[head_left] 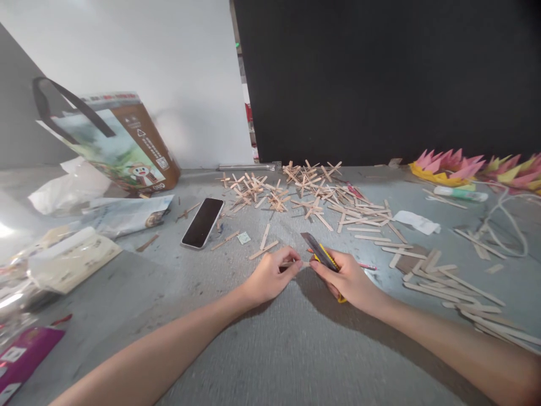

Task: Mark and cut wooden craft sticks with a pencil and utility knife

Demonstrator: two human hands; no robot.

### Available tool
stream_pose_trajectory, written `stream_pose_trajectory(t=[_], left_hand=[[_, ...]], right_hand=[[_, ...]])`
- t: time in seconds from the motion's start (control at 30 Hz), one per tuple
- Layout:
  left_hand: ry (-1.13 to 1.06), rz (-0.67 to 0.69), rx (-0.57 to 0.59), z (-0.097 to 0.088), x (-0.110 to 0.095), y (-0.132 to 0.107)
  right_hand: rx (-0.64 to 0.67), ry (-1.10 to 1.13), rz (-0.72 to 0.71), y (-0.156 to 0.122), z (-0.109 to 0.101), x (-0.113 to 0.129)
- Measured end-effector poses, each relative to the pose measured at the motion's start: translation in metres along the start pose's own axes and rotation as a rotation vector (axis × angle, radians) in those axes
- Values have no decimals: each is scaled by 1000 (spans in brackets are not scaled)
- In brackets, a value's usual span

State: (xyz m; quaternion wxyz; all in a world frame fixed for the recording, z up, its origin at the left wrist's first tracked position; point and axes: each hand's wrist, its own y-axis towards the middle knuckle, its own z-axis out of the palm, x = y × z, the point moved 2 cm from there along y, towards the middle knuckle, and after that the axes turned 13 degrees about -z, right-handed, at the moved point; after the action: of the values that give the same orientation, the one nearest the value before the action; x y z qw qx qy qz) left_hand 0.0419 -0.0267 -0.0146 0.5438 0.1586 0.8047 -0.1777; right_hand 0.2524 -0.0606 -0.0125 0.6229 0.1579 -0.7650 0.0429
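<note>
My left hand (270,276) is closed, thumb and fingers pinching a wooden craft stick (306,264). The stick bridges the small gap to my right hand (350,282), whose thumb and fingertips meet its other end. Also gripped in my right hand is a yellow and black utility knife (327,258), its blade extended and pointing up to the left, away from the stick. A pencil (368,267) shows on both sides of my right hand; whether it is held or lies on the table, I cannot tell. Two loose craft sticks (264,250) lie just beyond my left hand.
A heap of crossed craft sticks (276,197) lies at the back, with loose sticks (443,282) on the right. A phone (203,223), a carrier bag (127,146) and plastic packets (71,259) occupy the left. Pink paper flowers (448,166), a glue stick (460,194) and a white cable (507,220) are back right.
</note>
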Motion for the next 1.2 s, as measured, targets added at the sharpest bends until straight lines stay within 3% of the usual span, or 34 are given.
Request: stream_pose_trajectory(t=[0.53,1.2], left_hand=[[184,8,40,-1,-12,-5],[205,-40,93,-3,-13,-9]], right_hand=[[-70,70,35,-1,-1,-4],[-81,95,29,0,0,-5]])
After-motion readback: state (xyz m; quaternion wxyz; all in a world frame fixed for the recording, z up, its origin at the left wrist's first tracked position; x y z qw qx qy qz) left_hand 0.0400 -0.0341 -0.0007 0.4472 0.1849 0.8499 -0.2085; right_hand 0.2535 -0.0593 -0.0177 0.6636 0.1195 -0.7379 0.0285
